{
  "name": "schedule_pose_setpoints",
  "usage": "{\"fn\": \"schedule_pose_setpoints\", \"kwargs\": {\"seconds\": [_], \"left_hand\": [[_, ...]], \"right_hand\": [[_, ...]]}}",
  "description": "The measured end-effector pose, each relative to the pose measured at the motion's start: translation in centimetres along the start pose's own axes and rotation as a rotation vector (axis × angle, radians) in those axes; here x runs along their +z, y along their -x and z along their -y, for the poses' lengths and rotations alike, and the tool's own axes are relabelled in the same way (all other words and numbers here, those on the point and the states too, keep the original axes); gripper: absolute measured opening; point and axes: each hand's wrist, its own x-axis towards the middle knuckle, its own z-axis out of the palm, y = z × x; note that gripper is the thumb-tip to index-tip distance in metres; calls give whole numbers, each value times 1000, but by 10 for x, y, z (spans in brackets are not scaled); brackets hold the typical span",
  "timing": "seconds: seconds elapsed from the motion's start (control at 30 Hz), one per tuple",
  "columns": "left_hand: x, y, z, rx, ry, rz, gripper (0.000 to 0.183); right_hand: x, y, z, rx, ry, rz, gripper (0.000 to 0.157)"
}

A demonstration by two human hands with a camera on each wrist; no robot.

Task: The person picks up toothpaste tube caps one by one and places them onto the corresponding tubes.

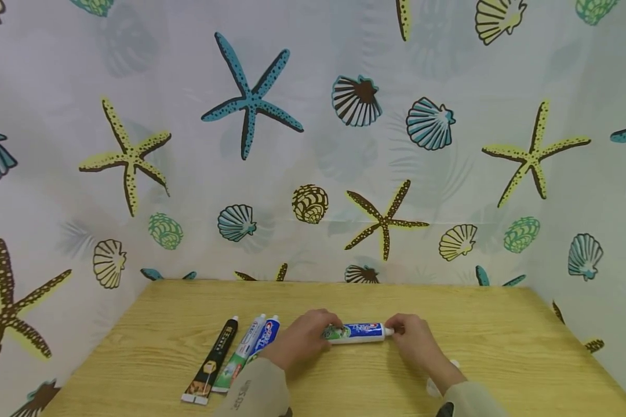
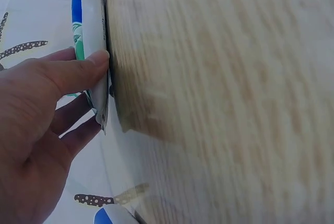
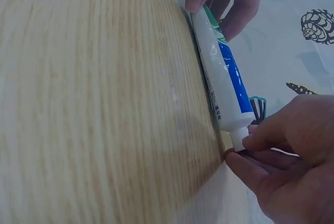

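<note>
A toothpaste tube (image 1: 362, 331), white with blue and green print, lies crosswise between both hands, close over the wooden table. My left hand (image 1: 305, 339) grips its flat crimped end, thumb on the white side and fingers behind, as the left wrist view shows. At the other end my right hand (image 1: 417, 341) pinches the white cap (image 3: 239, 138) between thumb and fingers. The cap sits on the tube's neck. To the left of my left hand lie a black toothpaste tube (image 1: 214, 362), a white-and-green tube (image 1: 242, 353) and a blue tube (image 1: 269, 333), the last partly hidden by that hand.
The wooden table (image 1: 527, 359) reaches back to a white curtain (image 1: 313, 162) printed with shells and starfish, which also stands along both sides. A small whitish object (image 1: 433, 387) lies under my right forearm, mostly hidden.
</note>
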Motion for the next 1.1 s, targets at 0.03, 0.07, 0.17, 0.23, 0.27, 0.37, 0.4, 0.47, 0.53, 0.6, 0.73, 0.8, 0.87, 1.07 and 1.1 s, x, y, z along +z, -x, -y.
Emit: {"fn": "schedule_pose_setpoints", "kwargs": {"seconds": [0.03, 0.07, 0.17, 0.23, 0.27, 0.37, 0.4, 0.47, 0.53, 0.6, 0.73, 0.8, 0.87, 1.07, 1.1], "left_hand": [[1, 0, 0, -2, 7, -5, 38], [1, 1, 1, -3, 12, -11, 38], [3, 4, 1, -9, 19, -13, 41], [2, 7, 1, -13, 16, -10, 44], [2, 8, 1, -17, 13, -7, 46], [0, 11, 1, -48, 15, -3, 49], [-2, 12, 1, -62, 19, -6, 49], [-6, 14, -1, -91, 32, -20, 47], [-12, 16, -1, -98, 42, -39, 45], [-20, 19, 0, -74, 34, -67, 44], [-33, 30, 3, 33, -34, -150, 43], [-38, 37, 3, 77, -69, -213, 41], [-43, 44, 2, 106, -82, -272, 39], [-54, 61, 1, 144, -89, -403, 36], [-55, 65, 0, 133, -88, -411, 36]], "right_hand": [[-1, 1, 1, -3, 2, 11, 22], [-2, 1, 1, -7, 3, 26, 22], [-5, 5, 3, -13, -2, 78, 23], [-8, 8, 4, -35, -3, 107, 23], [-9, 9, 5, -46, -9, 122, 23], [-14, 13, 7, -81, -11, 154, 26], [-15, 14, 8, -90, -15, 160, 27], [-20, 16, 9, -92, -24, 177, 29], [-25, 19, 11, -91, -31, 181, 29], [-32, 22, 14, -80, -49, 174, 27], [-44, 29, 14, -65, -85, 144, 25], [-49, 32, 12, -57, -96, 123, 24], [-55, 34, 10, -46, -105, 99, 24], [-72, 45, 6, -46, -116, 40, 20], [-75, 47, 5, -49, -115, 34, 20]]}}
